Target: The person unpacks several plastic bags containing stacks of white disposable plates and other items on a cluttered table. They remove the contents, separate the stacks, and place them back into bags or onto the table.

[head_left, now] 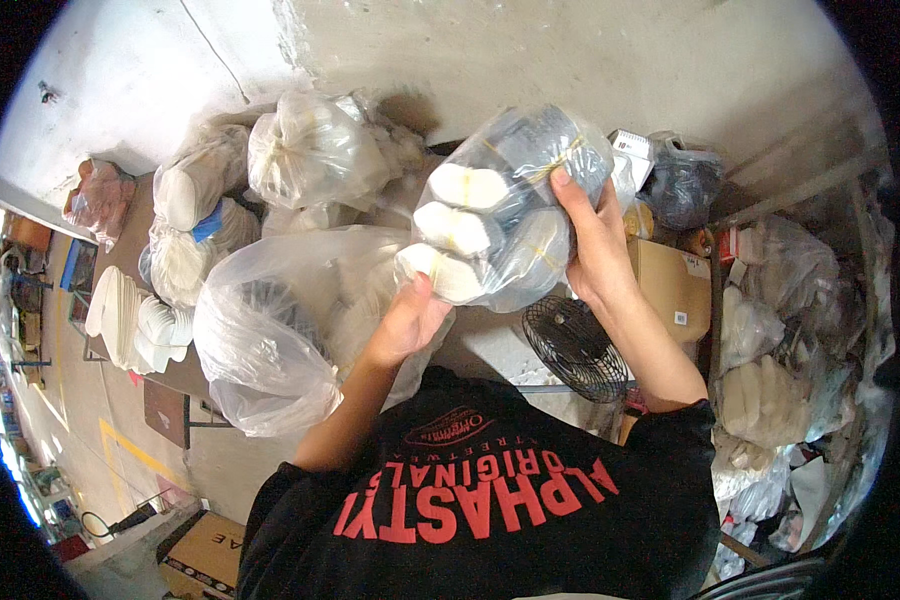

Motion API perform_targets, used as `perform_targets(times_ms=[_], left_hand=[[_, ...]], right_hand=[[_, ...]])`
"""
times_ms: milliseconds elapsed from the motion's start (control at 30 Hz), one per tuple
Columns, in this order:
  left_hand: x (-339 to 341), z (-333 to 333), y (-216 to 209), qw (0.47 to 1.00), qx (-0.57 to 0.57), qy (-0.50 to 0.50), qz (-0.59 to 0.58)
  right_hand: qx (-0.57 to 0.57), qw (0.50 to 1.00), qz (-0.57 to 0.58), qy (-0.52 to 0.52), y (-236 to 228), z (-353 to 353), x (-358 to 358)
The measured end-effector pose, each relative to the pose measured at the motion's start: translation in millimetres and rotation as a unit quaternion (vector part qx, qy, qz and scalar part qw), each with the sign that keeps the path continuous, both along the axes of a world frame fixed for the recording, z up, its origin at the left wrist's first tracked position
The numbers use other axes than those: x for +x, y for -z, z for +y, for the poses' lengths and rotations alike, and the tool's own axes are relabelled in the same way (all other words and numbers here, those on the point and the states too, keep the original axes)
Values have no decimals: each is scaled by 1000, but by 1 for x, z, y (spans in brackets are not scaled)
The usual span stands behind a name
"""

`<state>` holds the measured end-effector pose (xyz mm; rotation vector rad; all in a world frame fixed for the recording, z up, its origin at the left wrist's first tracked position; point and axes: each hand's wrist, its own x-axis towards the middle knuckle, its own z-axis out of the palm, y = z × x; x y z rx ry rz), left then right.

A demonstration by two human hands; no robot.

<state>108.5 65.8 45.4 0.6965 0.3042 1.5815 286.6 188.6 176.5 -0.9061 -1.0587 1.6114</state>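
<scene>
Left hand (410, 320) closed on lower edge of clear bag of insoles (500, 210), raised above the table (175, 375). Right hand (590, 250) grips bag's right side, fingers curled over top.

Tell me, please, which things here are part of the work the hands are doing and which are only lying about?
In hand:
- clear bag of white and grey pads, held up by both hands
- left hand under it
- right hand gripping its side
- big clear sack just below

Lying about:
- small black fan
- cardboard box
- tied bags by the wall
- stack of white plates
</scene>
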Motion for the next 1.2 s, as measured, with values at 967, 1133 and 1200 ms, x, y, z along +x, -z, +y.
perform_targets(times_ms=[967,1133,1200], left_hand=[[5,-58,-92,887,128,-132,424],[14,-66,-85,949,0,-167,267],[13,-77,-76,972,-151,-135,118]], right_hand=[[42,996,75,31,-3,-93,23],[73,994,77,-15,8,-96,32],[131,988,65,-55,13,-88,40]])
